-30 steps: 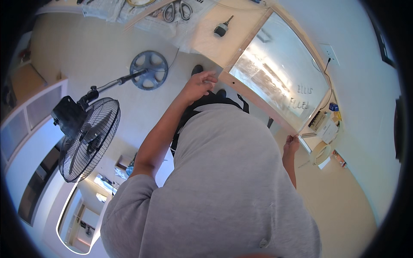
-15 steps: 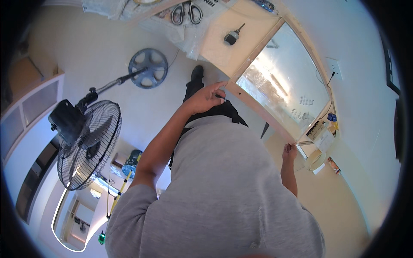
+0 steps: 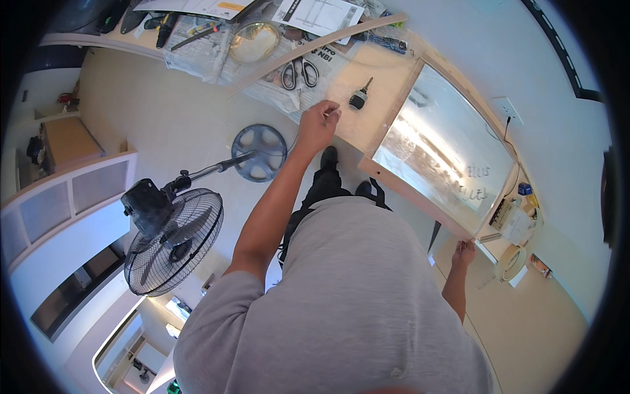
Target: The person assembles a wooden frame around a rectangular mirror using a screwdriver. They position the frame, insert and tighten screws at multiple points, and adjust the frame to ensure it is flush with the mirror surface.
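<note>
My left hand (image 3: pixel 319 125) is raised by the near edge of the worktable (image 3: pixel 348 136), thumb and fingers bent together; what they hold, if anything, cannot be made out. Close to it lies a small black chuck-like tool (image 3: pixel 358 98) with a thin metal shank. My right hand (image 3: pixel 464 253) is closed at the near right corner of a wooden frame (image 3: pixel 413 195), its fingertips partly hidden. Inside the frame is a shiny reflective panel (image 3: pixel 433 141) with dark handwritten marks. Black-handled scissors (image 3: pixel 289 75) lie on newspaper left of the frame.
A long wooden strip (image 3: pixel 328 41) crosses the newspaper-covered table beside a round roll of tape (image 3: pixel 254 43). At left stands a black fan (image 3: pixel 174 243) with a round base (image 3: pixel 259 152). Another tape roll (image 3: pixel 511 262) sits near my right hand. A cable runs to the wall socket (image 3: pixel 506 110).
My left hand has left the frame's near left corner and moved up and away toward the newspaper. My right hand stays at its corner. The view has shifted, showing more of the table.
</note>
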Demonstrator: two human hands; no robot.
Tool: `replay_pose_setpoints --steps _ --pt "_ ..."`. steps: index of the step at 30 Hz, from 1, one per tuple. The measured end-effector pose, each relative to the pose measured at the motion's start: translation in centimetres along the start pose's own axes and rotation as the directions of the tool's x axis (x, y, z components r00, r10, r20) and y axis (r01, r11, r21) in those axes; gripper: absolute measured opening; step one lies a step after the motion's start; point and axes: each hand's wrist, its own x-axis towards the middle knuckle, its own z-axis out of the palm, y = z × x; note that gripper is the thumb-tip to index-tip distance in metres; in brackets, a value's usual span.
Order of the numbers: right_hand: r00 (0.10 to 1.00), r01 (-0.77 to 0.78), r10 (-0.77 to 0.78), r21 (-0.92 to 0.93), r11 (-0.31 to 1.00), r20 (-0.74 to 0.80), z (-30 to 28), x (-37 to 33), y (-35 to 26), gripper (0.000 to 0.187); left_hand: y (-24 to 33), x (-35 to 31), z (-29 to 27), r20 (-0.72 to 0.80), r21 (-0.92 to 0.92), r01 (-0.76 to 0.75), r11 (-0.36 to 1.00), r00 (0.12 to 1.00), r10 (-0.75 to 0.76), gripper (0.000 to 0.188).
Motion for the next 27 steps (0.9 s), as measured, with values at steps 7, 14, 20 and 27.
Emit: replay_pose_setpoints --steps 7,14,20,27 --pt "0.997 0.041 -0.043 0.044 0.998 0.057 -1.1 0.6 1.3 0.022 -3.4 4.2 -3.8 -0.209 0.284 -0.124 0.951 0.960 0.187 0.021" --pt "0.991 0.080 -0.070 0.085 0.993 -0.115 0.0 0.4 2.5 0.034 -1.5 6.9 -3.8 -0.106 0.253 -0.036 0.967 0.992 0.065 0.017" --pt "0.985 0.060 -0.051 0.057 0.997 -0.162 0.5 -0.6 1.9 0.031 3.2 13.4 -1.5 -0.048 0.401 -0.253 0.880 0.954 0.296 0.016" --pt "0.980 0.104 -0.088 0.083 0.991 -0.176 0.5 -0.4 2.7 0.036 2.4 17.1 -1.7 0.027 0.465 -0.277 0.841 0.954 0.299 0.018"
